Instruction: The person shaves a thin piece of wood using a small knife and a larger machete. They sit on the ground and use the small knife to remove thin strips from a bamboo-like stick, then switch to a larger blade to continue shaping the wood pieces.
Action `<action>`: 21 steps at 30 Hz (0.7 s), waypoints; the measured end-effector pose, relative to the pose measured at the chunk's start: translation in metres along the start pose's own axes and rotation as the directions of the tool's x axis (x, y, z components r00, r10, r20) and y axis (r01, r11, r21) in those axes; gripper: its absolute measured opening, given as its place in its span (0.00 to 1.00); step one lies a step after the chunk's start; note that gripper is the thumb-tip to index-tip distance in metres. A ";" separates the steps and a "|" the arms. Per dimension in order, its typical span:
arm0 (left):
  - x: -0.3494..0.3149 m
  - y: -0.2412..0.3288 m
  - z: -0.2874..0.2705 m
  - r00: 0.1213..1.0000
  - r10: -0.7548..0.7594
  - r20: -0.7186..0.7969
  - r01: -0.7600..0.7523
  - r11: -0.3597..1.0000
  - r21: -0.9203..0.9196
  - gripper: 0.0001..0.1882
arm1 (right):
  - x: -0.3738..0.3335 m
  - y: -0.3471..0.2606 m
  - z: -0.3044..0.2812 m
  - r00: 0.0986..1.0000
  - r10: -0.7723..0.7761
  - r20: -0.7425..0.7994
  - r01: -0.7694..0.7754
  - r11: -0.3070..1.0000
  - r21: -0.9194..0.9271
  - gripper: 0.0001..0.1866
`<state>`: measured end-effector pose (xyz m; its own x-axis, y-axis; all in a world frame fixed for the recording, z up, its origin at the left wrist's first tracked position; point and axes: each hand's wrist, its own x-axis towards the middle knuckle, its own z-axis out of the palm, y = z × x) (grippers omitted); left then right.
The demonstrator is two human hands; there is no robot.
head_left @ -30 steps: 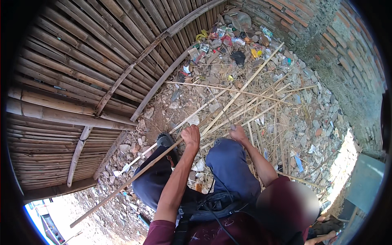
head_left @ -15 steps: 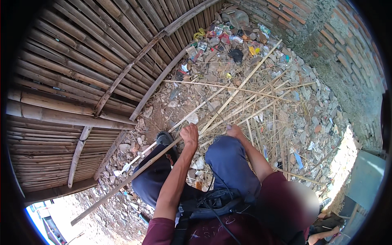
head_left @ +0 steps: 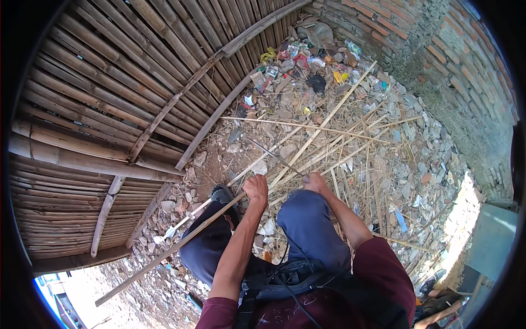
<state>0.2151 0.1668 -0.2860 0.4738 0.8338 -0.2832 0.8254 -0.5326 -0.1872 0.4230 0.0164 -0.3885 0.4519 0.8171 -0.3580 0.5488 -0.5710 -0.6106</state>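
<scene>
My left hand [head_left: 255, 188] is closed around a long bamboo strip [head_left: 181, 244]. The strip slants from the lower left, across my left leg, up to my fist. In my closed right hand [head_left: 315, 182], above my right knee, is a knife [head_left: 274, 153] with a long, narrow, dark blade. Its blade points up and left, over the ground just beyond my left hand. Most of its handle is hidden in my fingers. Several pale bamboo strips [head_left: 334, 112] lie crossed on the ground ahead of both hands.
A bamboo slat wall [head_left: 126, 71] stands on the left, and a brick wall [head_left: 438, 55] on the upper right. Stony ground [head_left: 433, 159] carries shavings and a litter heap [head_left: 312, 60]. Another person's arm [head_left: 441, 315] shows at the lower right, near a grey-green panel [head_left: 493, 230].
The knife blade has swung leftward and shows more clearly beyond my left hand. My right hand has shifted slightly down. My left hand still holds the bamboo strip, nearly in the same place.
</scene>
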 end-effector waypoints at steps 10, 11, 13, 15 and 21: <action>-0.004 -0.001 -0.011 1.000 0.016 0.023 -0.018 0.998 0.057 0.09 | 0.003 0.039 0.015 0.954 0.255 -0.159 -0.251 0.967 0.042 0.14; -0.006 0.004 -0.015 0.998 0.051 0.031 -0.053 0.998 0.042 0.09 | 0.004 0.050 0.010 0.948 0.281 -0.148 -0.286 0.958 -0.018 0.15; 0.007 -0.007 -0.013 0.998 0.057 0.028 -0.058 0.997 0.041 0.09 | 0.003 0.046 0.003 0.965 0.250 -0.075 -0.257 0.961 -0.102 0.16; 0.000 -0.020 0.018 0.999 0.000 0.047 -0.001 1.000 0.014 0.10 | -0.016 0.009 0.002 0.978 0.208 -0.007 -0.207 0.974 -0.095 0.18; 0.005 -0.014 0.005 0.995 0.085 0.044 -0.087 0.995 0.048 0.11 | -0.023 -0.025 0.001 0.997 0.015 -0.073 -0.010 0.998 0.068 0.16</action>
<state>0.2044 0.1781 -0.2896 0.5280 0.7785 -0.3395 0.7653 -0.6094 -0.2072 0.3983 0.0120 -0.3654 0.5102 0.8003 -0.3150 0.4950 -0.5727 -0.6534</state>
